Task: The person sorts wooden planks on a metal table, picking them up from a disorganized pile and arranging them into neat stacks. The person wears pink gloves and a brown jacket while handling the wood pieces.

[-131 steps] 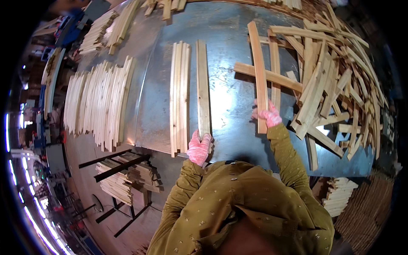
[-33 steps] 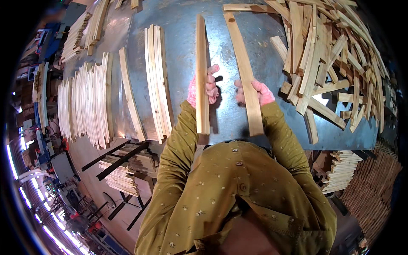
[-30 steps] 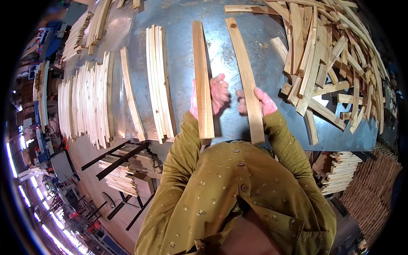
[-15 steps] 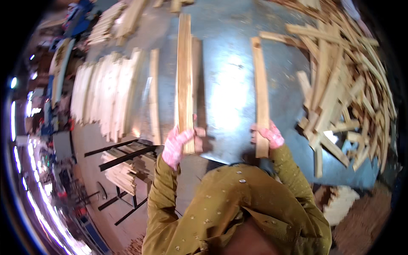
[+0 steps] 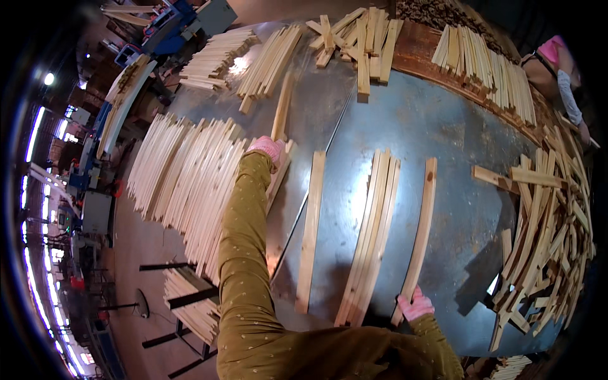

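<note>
My left hand (image 5: 268,149), in a pink glove, is stretched far forward beside the rows of pale strips. Its fingers are closed on the near end of a wooden strip (image 5: 284,104) that points away from me. Close to my body on the right, my right hand (image 5: 416,305), also gloved in pink, grips the near end of another wooden strip (image 5: 423,225). Between my arms lie a narrow bunch of wooden strips (image 5: 372,237) and, left of it, a single strip (image 5: 311,231), both on the metal table (image 5: 465,136).
Rows of pale strips (image 5: 190,171) line the table's left side. A tangled heap of offcuts (image 5: 548,234) covers the right. More strips (image 5: 373,41) lie at the far edge. A co-worker's arm (image 5: 568,98) shows at the far right. A black metal rack (image 5: 190,297) stands lower left.
My left hand has gone from near my body to far forward, onto a strip's end. A bunch of strips now shows between my arms. My right hand stays on its strip; the view has shifted.
</note>
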Demonstrator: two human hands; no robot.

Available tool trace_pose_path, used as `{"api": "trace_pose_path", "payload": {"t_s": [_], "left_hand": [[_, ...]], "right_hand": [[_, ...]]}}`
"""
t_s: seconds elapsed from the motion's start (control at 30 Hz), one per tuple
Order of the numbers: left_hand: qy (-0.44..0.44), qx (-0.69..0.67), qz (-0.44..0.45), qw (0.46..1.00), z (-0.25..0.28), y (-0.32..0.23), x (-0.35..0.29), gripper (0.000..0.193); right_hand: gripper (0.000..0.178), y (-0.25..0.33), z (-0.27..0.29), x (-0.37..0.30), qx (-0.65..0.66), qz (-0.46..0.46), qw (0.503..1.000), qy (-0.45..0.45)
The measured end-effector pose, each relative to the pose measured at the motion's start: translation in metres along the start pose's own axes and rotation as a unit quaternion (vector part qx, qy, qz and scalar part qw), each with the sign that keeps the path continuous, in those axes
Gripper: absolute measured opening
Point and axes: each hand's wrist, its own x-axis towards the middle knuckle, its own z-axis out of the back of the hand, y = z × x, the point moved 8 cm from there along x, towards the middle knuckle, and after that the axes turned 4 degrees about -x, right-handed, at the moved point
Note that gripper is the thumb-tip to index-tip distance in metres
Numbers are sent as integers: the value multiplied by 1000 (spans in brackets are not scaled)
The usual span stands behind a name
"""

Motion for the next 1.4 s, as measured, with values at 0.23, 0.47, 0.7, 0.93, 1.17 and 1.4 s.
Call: {"api": "trace_pose_path", "payload": {"t_s": [0.23,0.47,0.7,0.93,1.17,1.4], "left_hand": [[-90,173,-40,980,33,-58,132,41],[-399,-47,-88,912,73,-108,184,45],[-60,-413,-359,835,-51,-155,55,47],[-118,73,-190,972,-203,57,-209,79],[-129,98,-311,936,-245,68,-234,79],[-53,-293,-361,884,-232,-45,-379,60]], "right_hand": [[72,-3,4,17,-76,-49,996,14],[65,-1,-28,41,32,22,999,-20],[67,72,-8,0,-118,172,952,-223],[88,98,-34,11,38,151,980,126],[76,65,29,20,-101,156,983,-15],[98,-272,274,-23,25,-365,825,-431]]}}
